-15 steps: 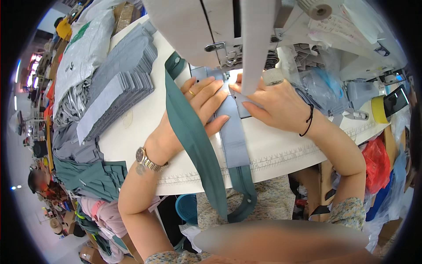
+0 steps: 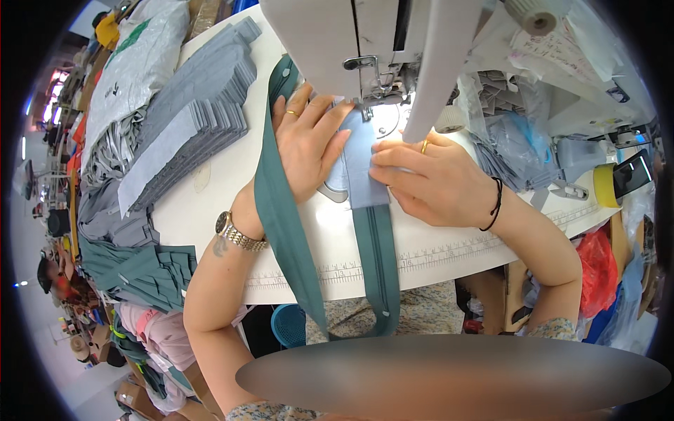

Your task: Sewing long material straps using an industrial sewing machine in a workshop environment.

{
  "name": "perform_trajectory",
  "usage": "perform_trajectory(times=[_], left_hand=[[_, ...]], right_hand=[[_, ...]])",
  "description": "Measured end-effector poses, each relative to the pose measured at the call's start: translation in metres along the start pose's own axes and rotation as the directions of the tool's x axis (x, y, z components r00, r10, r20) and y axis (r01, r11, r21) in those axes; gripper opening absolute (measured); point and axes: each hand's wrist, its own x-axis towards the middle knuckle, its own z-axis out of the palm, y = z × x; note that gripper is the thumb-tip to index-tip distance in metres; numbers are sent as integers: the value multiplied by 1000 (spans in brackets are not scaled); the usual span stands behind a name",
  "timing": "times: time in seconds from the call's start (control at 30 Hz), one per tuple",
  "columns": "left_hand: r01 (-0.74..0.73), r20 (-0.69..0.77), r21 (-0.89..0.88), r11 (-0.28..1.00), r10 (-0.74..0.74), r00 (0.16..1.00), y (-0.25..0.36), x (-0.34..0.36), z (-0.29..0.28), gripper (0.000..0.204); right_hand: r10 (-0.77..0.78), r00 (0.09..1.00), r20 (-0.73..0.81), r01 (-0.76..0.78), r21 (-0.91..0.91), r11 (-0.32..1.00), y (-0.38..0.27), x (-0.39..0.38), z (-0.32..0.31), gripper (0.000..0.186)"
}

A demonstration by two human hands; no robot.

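Note:
My left hand (image 2: 309, 143) lies flat with fingers slightly spread beside the presser foot (image 2: 364, 112) of a white sewing machine (image 2: 309, 38), at the left edge of a light grey-blue fabric strip (image 2: 364, 161). The fingers of my right hand (image 2: 449, 181) are bent and pressed together on that strip's right edge, below the needle area. A long teal zipper tape (image 2: 279, 217) runs left of my left hand and loops below the table edge, rising again to the strip's lower end. The needle itself is too small to make out.
Grey cut pieces (image 2: 182, 151) are stacked on the white table (image 2: 203, 266) at left, with a plastic sack (image 2: 123, 84) and teal pieces (image 2: 140, 277). A yellow tape roll (image 2: 604, 186), a black device (image 2: 630, 172) and red bag (image 2: 597, 274) sit at right. A printed ruler follows the front edge.
The grey strip and teal tape have moved up, toward the machine's back. My left hand has shifted up with them; my right hand's fingers have moved lower along the strip.

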Motion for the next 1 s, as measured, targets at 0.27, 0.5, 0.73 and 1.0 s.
perform_trajectory(times=[0.27,0.5,0.73,1.0], left_hand=[[-399,-238,-204,894,350,906,16,-10,-16,30],[-352,-126,-178,919,334,934,10,-7,-14,29],[-301,-72,-76,951,296,953,-2,-1,-13,29],[-211,-66,-59,976,207,976,-3,1,-6,33]], right_hand=[[219,975,47,-219,-17,976,-4,2,-5,38],[28,998,61,-17,-176,984,-1,-7,-2,38],[150,986,74,-143,-86,986,-1,-3,-3,38],[186,979,80,-177,-109,978,2,-4,-4,44]])
